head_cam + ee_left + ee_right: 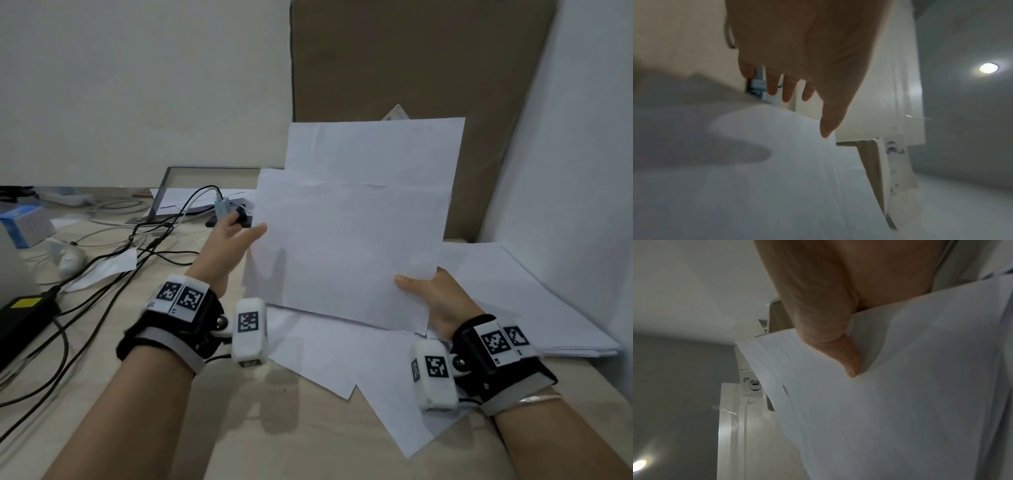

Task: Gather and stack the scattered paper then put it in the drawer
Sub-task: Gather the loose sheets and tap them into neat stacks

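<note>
Right hand (442, 301): I pinch the uneven sheaf (346, 240) at one corner.
Left hand (227, 246): fingers straight, steadying its edge.
Risk: misaligned sheets could slide out, I judge.

sheets (349, 240) above desk (308, 438) | cables (113, 260) left | paper stack (534, 308) right

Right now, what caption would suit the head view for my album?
Right hand pinches a raised sheaf of white paper sheets, left hand open at its edge, above a beige desk.
</note>
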